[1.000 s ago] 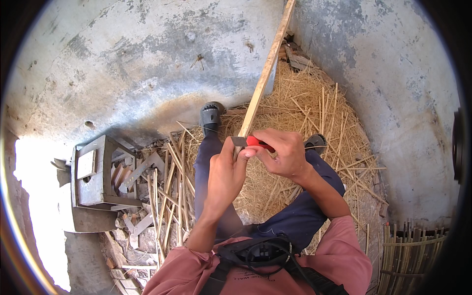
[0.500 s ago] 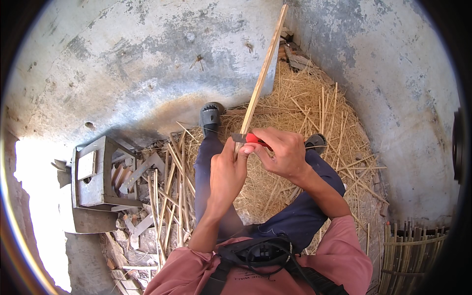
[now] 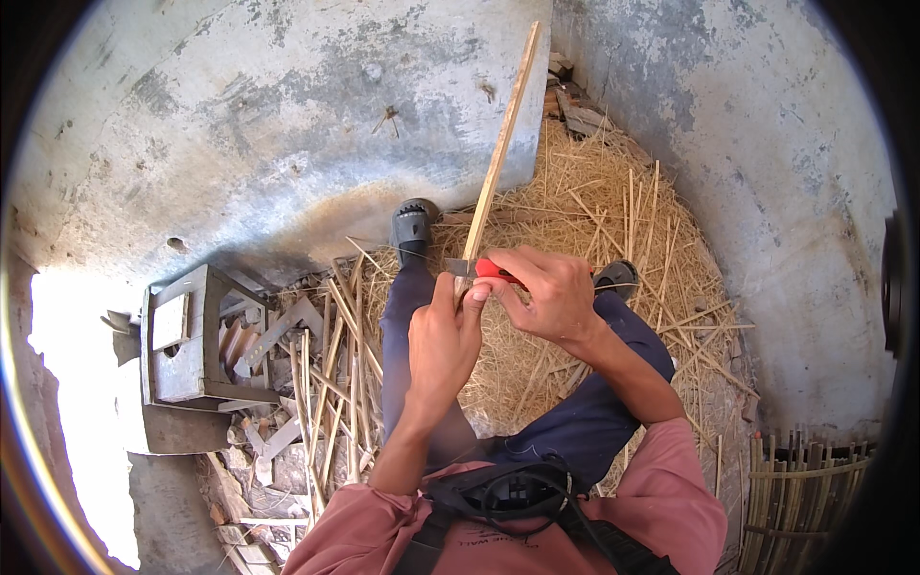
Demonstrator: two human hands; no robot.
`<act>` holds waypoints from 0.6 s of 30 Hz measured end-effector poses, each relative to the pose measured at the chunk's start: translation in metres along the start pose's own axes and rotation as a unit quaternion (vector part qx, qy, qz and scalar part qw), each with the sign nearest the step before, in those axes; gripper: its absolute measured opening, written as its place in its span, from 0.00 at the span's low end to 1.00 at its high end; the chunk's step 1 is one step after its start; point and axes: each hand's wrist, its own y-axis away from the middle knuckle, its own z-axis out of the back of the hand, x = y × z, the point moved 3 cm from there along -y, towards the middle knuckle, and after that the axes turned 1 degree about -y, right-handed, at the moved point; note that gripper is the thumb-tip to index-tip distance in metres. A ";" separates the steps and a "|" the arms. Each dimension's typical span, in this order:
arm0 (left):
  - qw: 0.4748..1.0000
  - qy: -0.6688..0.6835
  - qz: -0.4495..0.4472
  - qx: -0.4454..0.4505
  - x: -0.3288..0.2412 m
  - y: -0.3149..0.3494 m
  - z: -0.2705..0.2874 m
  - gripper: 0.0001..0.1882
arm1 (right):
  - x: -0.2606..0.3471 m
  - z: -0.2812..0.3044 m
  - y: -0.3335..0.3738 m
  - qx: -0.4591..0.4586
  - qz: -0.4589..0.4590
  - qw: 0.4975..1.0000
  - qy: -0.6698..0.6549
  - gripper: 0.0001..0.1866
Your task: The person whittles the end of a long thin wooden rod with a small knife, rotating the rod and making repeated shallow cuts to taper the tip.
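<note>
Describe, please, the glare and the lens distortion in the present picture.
Head view: blown-out white glare at the left, rainbow flare along the lower-left rim; head view: black rounded border, the plastered wall looking bowed; head view: red-handled knife too small to judge fine blur.

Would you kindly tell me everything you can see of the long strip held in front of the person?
The strip is long, narrow, straight and pale tan, looking like wood or split bamboo. The left hand grips its near end; from there it slants away and slightly right. Its far end shows against the wall; whether they touch is unclear. The right hand holds a red-handled knife, its blade crossing the strip near the grip.
</note>
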 end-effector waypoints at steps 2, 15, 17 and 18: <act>1.000 0.005 0.000 0.003 -0.003 0.001 0.001 0.20 | -0.004 -0.002 0.001 -0.026 0.000 1.000 0.000 0.14; 0.998 -0.008 0.034 0.045 0.015 0.027 -0.003 0.16 | -0.039 0.021 -0.017 -0.026 -0.072 0.997 -0.005 0.16; 0.998 -0.016 0.034 0.046 0.019 0.029 -0.004 0.16 | -0.040 0.019 -0.017 -0.024 -0.065 0.998 -0.006 0.16; 0.998 -0.015 0.036 0.046 0.019 0.029 -0.003 0.15 | -0.040 0.018 -0.017 -0.025 -0.061 0.998 -0.005 0.16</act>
